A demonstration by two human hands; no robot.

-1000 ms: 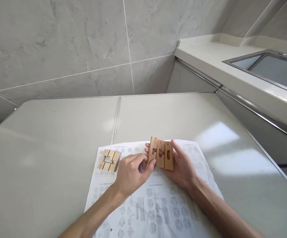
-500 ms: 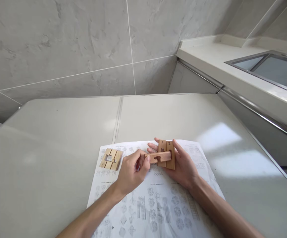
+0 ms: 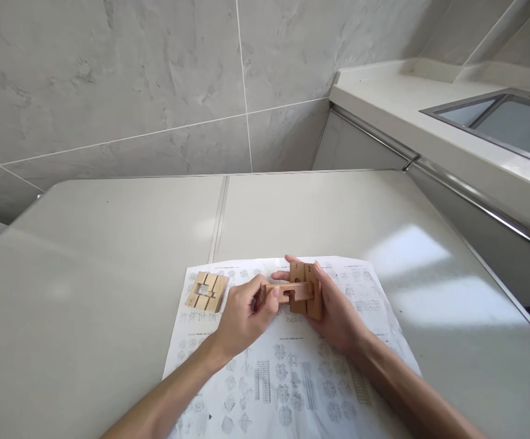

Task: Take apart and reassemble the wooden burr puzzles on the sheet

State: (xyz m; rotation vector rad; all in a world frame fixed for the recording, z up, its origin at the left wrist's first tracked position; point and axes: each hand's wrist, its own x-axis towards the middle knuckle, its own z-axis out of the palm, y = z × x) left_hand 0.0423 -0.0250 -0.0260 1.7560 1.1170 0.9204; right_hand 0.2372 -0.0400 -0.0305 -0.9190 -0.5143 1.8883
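Left hand (image 3: 241, 314) pinches a notched bar (image 3: 287, 291); right hand (image 3: 338, 311) clamps two numbered slabs (image 3: 309, 272).
The bar, lately upright beside them, now crosses them toward 9 o'clock, seemingly slotting in.

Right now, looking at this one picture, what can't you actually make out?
Head view, the only one:
Wooden bar: its left end is buried in the left hand.
Numbered slabs: the bar and right hand cover their slots, so the joint is unclear.
Printed sheet: diagrams too small to read; forearms cover parts.
Sink: cut off by the right edge.
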